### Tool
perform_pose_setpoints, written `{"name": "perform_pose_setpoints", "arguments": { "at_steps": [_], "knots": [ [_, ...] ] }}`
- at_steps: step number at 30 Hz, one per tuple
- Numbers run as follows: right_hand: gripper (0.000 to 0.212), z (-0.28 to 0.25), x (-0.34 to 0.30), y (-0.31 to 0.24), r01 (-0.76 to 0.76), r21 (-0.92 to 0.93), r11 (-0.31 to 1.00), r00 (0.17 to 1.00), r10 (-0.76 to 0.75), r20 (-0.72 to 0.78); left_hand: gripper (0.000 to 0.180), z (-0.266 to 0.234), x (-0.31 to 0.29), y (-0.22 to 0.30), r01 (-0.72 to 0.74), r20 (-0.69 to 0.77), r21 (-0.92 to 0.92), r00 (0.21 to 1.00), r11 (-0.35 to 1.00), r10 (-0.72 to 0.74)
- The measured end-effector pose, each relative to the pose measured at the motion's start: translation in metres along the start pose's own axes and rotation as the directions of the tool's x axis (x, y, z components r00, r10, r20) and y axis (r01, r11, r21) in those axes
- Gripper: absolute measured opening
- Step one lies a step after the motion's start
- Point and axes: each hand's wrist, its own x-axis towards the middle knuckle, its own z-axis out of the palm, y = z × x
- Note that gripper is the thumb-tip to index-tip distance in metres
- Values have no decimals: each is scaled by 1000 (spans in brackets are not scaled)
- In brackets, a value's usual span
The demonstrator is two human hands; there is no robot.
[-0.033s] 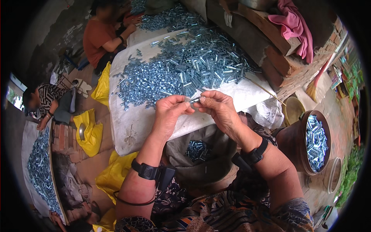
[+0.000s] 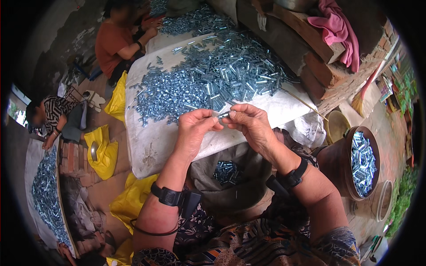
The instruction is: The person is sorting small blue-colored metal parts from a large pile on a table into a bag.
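Observation:
My left hand [image 2: 195,125] and my right hand [image 2: 250,124] meet over the near edge of a white-covered table [image 2: 153,153]. Between their pinched fingertips is a small shiny metal tube [image 2: 223,115], partly hidden by the fingers. Just beyond lies a wide heap of loose metal parts: small short pieces [image 2: 162,91] on the left, longer metal tubes [image 2: 248,80] on the right. Below my hands, a cloth-lined tub [image 2: 248,181] holds more metal tubes [image 2: 227,172] at its bottom.
At the right, a brown bucket [image 2: 335,162] is full of metal tubes, beside a pale bucket [image 2: 385,201]. Yellow sacks [image 2: 104,155] lie to the left. Two people [image 2: 113,48] sit at other heaps. A brick wall [image 2: 346,88] with a pink cloth [image 2: 339,26] borders the table's far right.

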Motion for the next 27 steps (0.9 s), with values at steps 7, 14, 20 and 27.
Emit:
{"name": "perform_pose_setpoints", "arguments": {
  "at_steps": [7, 14, 20, 27],
  "knots": [
    [13, -3, -4, 1, -33, -3, 999, 999, 33, 5, 12, -3, -1, -1, 4, 41, 8, 999, 1000, -4],
    [11, 0, -9, -4, -15, -24, 1000, 1000, 16, 21, 11, 0, -8, 2, -67, 58, 41, 996, 997, 65],
    [11, -9, -8, -6, -54, -26, 998, 998, 54, 26, 8, 8, -8, -1, -243, 103, 196, 969, 950, 226],
    [10, -15, -8, -6, -171, 26, 985, 968, 163, 190, 16, -5, -14, 6, -42, 233, 65, 972, 997, 26]
  ]
}}
